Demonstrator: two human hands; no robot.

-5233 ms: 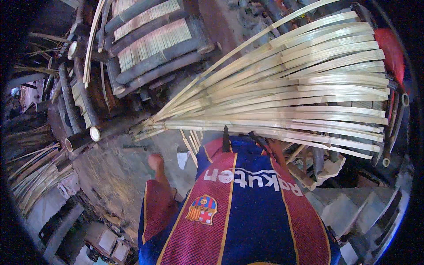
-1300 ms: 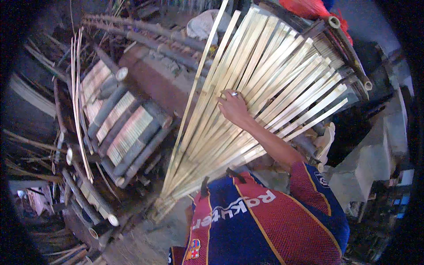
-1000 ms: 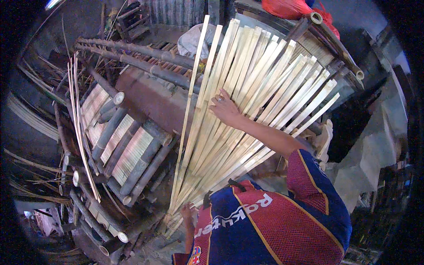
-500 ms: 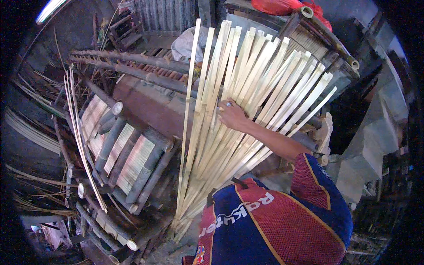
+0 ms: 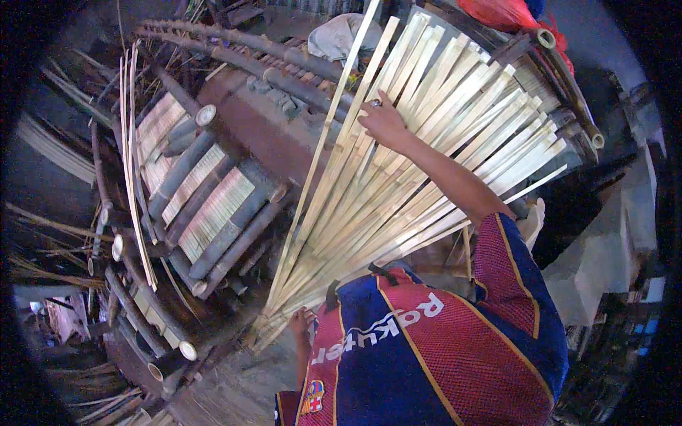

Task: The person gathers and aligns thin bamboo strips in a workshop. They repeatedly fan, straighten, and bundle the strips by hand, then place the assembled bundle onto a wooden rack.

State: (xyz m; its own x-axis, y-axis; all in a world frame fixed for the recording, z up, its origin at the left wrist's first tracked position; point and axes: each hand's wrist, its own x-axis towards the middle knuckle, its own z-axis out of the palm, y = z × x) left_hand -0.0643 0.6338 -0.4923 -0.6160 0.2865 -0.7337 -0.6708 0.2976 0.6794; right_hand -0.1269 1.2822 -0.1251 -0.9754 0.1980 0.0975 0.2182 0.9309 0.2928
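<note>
A wide fan of long pale bamboo strips (image 5: 455, 135) spreads up and to the right across the middle; the strips draw together at lower left. My right hand (image 5: 383, 122), a ring on one finger, reaches over the fan and is closed on strips near its left side. One finger sticks up. At the narrow lower end, beside the edge of the strips, my left hand (image 5: 302, 323) shows only in part; its fingers are too small and covered to read. A couple of strips (image 5: 320, 149) stand slightly apart at the fan's left edge.
A bamboo frame (image 5: 213, 195) with slatted panels lies on the left, thin strips (image 5: 131, 156) leaning by it. Long dark poles (image 5: 249, 57) run across the back. A red bag (image 5: 497, 14) and a bamboo pole (image 5: 572, 92) are at back right. A pale cloth sack (image 5: 341, 39) sits behind.
My right hand has shifted up and a little right in the picture, over the fan's left side. The strips lean further right. My left hand has come into view at their lower end.
</note>
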